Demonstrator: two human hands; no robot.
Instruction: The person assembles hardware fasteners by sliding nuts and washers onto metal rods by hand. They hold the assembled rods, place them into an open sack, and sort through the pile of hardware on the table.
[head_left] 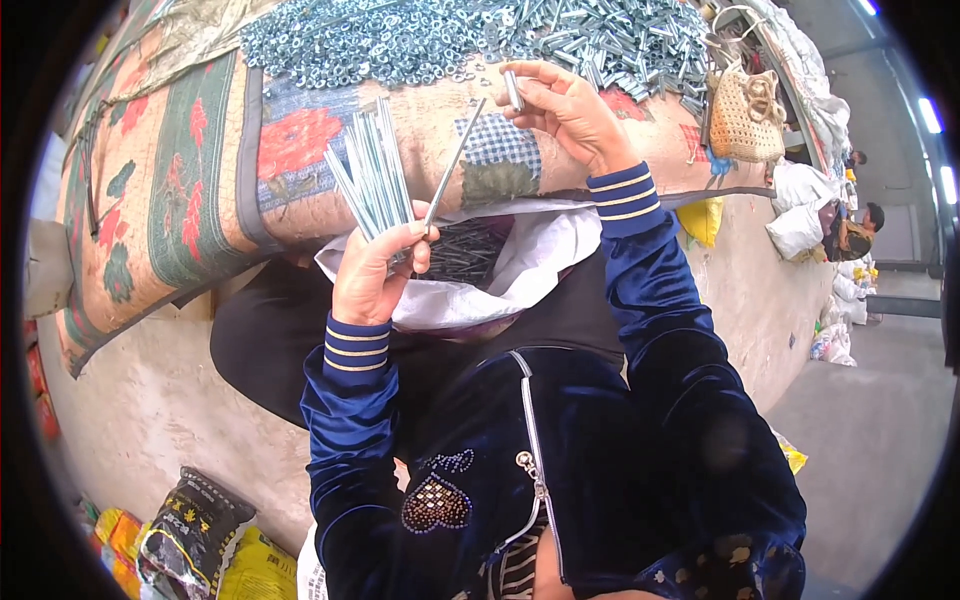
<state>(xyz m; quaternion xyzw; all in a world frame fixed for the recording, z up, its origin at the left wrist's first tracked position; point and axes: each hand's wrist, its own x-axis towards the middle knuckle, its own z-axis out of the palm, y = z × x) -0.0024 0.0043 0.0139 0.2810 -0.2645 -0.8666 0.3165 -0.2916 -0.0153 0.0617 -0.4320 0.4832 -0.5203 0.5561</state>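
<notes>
One black sack [200, 520] lies on the floor at lower left, with one yellow sack [262, 572] beside it. One patterned quilt [195, 180] covers the work surface ahead of me and spreads across to the right. One pile of small metal rings [365, 42] lies on its far part, too many to count. My left hand [372, 275] is closed around one bundle of thin metal rods [372, 175], not countable where they overlap; my fingers hide their lower ends. One single rod [455, 163] slants apart from the bundle, in the same fingers. Below, one open white sack [550, 250] holds dark rods [468, 255], partly blocked by that hand. One short metal tube [513, 90] is pinched between thumb and forefinger of my right hand [568, 108], raised over the quilt, other fingers loosely bent. Behind it lies one pile of short metal pieces [610, 42], uncounted. Further right: one woven bag [745, 115], one yellow bag [703, 222] below the quilt's edge, and one other person [858, 238], well apart.
</notes>
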